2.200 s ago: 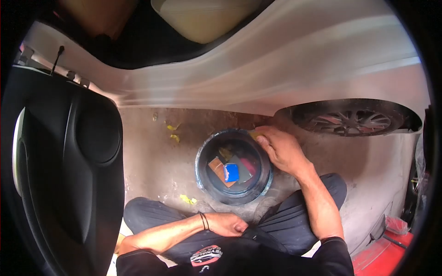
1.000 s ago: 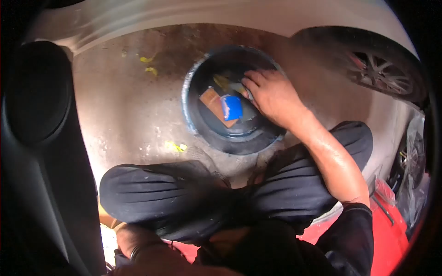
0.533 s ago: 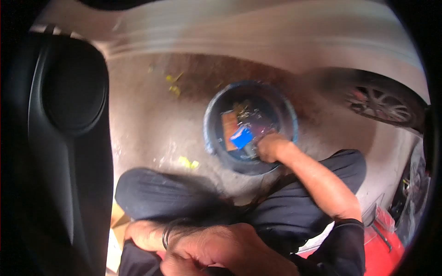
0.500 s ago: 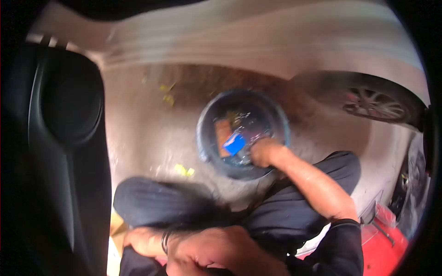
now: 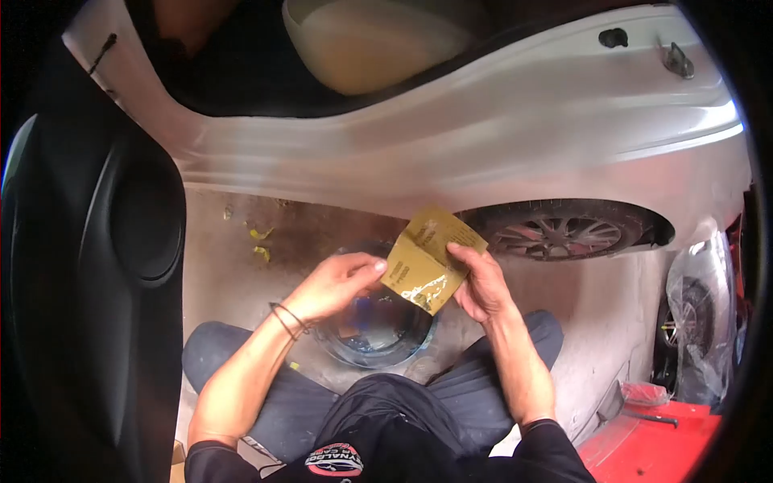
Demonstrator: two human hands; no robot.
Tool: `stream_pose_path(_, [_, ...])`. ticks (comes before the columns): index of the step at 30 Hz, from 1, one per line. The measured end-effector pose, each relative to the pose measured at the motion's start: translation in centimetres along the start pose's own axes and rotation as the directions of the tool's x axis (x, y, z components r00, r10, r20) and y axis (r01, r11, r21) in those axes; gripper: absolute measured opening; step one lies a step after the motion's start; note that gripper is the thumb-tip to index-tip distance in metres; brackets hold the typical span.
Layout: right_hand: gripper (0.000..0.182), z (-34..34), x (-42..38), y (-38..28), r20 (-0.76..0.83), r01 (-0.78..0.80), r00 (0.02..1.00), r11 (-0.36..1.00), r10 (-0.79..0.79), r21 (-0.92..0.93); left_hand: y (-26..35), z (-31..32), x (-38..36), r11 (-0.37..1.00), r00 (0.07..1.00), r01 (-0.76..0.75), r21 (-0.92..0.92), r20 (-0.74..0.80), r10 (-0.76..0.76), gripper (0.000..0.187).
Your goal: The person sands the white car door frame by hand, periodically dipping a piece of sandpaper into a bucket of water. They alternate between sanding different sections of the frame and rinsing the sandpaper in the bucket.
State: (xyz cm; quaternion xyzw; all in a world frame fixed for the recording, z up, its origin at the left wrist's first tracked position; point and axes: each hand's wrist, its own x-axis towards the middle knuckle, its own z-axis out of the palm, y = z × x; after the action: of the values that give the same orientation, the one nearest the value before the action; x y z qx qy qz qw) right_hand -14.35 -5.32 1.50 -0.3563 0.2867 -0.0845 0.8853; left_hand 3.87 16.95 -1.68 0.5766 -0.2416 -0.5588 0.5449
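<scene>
A wet, yellow-brown sheet with printing and a crease (image 5: 431, 259) is held up above the bucket. My right hand (image 5: 483, 286) grips its right edge, thumb on the printed face. At the sheet's left edge is my left hand (image 5: 342, 282), thumb and fingers closed together at its corner; dark bands circle that wrist. Below, the round bucket of water (image 5: 378, 354) stands on the floor between my legs, partly hidden by the sheet and my left hand.
A silver car body (image 5: 386, 153) with a wheel (image 5: 564, 237) spans the front. On the left is a black door panel (image 5: 145, 209). Yellow scraps (image 5: 262, 253) lie on the floor. A red surface (image 5: 652, 447) with a dark-handled tool sits at lower right.
My right hand has come out of the bucket and now holds the sheet. My left hand has risen from my lap to the sheet. The view has shifted, showing more of the car.
</scene>
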Motion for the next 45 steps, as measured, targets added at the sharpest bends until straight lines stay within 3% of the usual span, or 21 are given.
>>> stream_pose_path(6, [0.039, -0.5, 1.2, 2.8, -0.161, 0.117, 0.981, 0.991, -0.104, 0.069, -0.7, 3.5, 2.2, 0.865, 0.998, -0.041, -0.501, -0.067, 0.008, 0.057])
stream_pose_path(7, [0.044, -0.3, 1.0, 2.6, -0.018, 0.242, 0.963, 0.894, -0.268, -0.376, -1.3, 3.8, 2.4, 0.807, 0.996, -0.063, -0.587, -0.094, 0.01, 0.057])
stream_pose_path(8, [0.049, -0.3, 1.1, 2.3, 0.187, 0.37, 0.919, 0.59, -0.348, -0.718, -1.6, 4.0, 2.7, 0.742, 0.993, -0.091, -0.665, -0.121, 0.014, 0.058])
stream_pose_path(9, [0.059, -0.4, 1.3, 1.5, 0.517, 0.581, 0.79, 0.137, -0.329, -0.802, -1.4, 4.2, 2.9, 0.617, 0.995, -0.102, -0.78, -0.094, 0.046, 0.044])
stream_pose_path(12, [0.073, 1.0, -1.0, 1.2, 0.582, 0.594, 0.767, -0.046, -0.269, -0.803, -2.0, 4.6, 3.1, 0.722, 0.969, -0.211, -0.659, -0.238, 0.066, 0.028])
stream_pose_path(13, [0.073, 0.4, -0.7, 1.7, 0.589, 0.602, 0.762, -0.04, -0.269, -0.797, -2.0, 4.6, 3.0, 0.725, 0.963, -0.219, -0.653, -0.266, 0.051, 0.017])
stream_pose_path(15, [0.079, -0.9, 0.1, 2.7, 0.359, 0.522, 0.851, 0.553, -0.382, -0.649, -1.5, 5.4, 2.9, 0.748, 0.945, -0.242, -0.618, -0.325, 0.037, 0.016])
stream_pose_path(18, [0.053, -0.5, 0.8, 2.2, -0.018, 0.116, 0.989, 0.848, -0.146, -0.518, -1.5, 6.3, 3.1, 0.81, 0.917, -0.263, -0.525, -0.398, 0.041, 0.014])
stream_pose_path(22, [0.033, -2.2, 2.1, 4.3, -0.012, 0.175, 0.976, 0.81, -0.219, -0.56, -1.6, 7.6, 4.2, 0.904, 0.809, -0.326, -0.278, -0.577, 0.114, 0.021])
stream_pose_path(24, [0.023, -3.9, 3.4, 5.9, 0.14, 0.436, 0.849, 0.526, -0.509, -0.73, -2.7, 6.8, 4.6, 0.92, 0.792, -0.354, -0.166, -0.577, 0.2, 0.027])
stream_pose_path(26, [0.022, -3.9, 3.0, 6.1, 0.169, 0.445, 0.82, 0.424, -0.546, -0.789, -2.9, 7.2, 5.5, 0.925, 0.797, -0.358, -0.129, -0.558, 0.231, 0.027])
stream_pose_path(29, [0.026, -3.0, 1.4, 5.3, 0.019, 0.276, 0.925, 0.635, -0.38, -0.722, -1.6, 9.2, 5.6, 0.915, 0.75, -0.399, -0.058, -0.595, 0.289, 0.036])
stream_pose_path(30, [0.028, -2.7, 0.9, 4.6, -0.01, 0.237, 0.946, 0.709, -0.325, -0.664, -1.1, 9.0, 6.3, 0.918, 0.698, -0.396, 0.017, -0.644, 0.313, 0.034])
stream_pose_path(33, [0.03, -4.1, 0.6, 4.3, 0.086, 0.32, 0.858, 0.396, -0.507, -0.861, 5.9, 10.1, 7.7, 0.841, 0.414, -0.403, 0.362, -0.747, 0.52, 0.034])
stream_pose_path(34, [0.03, -4.8, 0.7, 4.5, 0.08, 0.323, 0.851, 0.396, -0.52, -0.86, 6.9, 10.3, 9.4, 0.835, 0.42, -0.41, 0.367, -0.737, 0.53, 0.034])
stream_pose_path(36, [0.029, -6.1, 1.0, 5.0, 0.193, 0.357, 0.819, 0.216, -0.541, -0.909, 6.8, 10.4, 13.3, 0.533, 0.106, -0.424, 0.732, -0.544, 0.832, 0.037])
stream_pose_path(38, [0.031, -7.0, 1.3, 5.3, 0.214, 0.373, 0.819, 0.209, -0.533, -0.904, 5.1, 12.1, 14.7, 0.831, 0.499, -0.24, 0.502, -0.671, 0.549, 0.042])
stream_pose_path(40, [0.032, -7.9, 1.8, 6.1, 0.242, 0.346, 0.855, 0.156, -0.459, -0.925, 4.8, 15.7, 15.3, 0.631, 0.23, -0.296, 0.717, -0.587, 0.776, 0.044])
stream_pose_path(42, [0.033, -9.1, 2.6, 7.2, 0.258, 0.332, 0.881, 0.13, -0.396, -0.934, 7.1, 17.7, 14.8, 0.732, 0.34, -0.38, 0.566, -0.65, 0.679, 0.044])
stream_pose_path(44, [0.033, -9.1, 2.4, 7.2, 0.282, 0.326, 0.904, 0.093, -0.321, -0.941, 13.1, 21.9, 14.2, 0.52, 0.287, -0.507, 0.687, -0.434, 0.854, 0.044])
stream_pose_path(45, [0.033, -7.9, 1.3, 5.7, 0.296, 0.374, 0.9, 0.221, -0.319, -0.901, 16.8, 24.0, 14.7, 0.425, 0.233, -0.543, 0.725, -0.356, 0.905, 0.044])
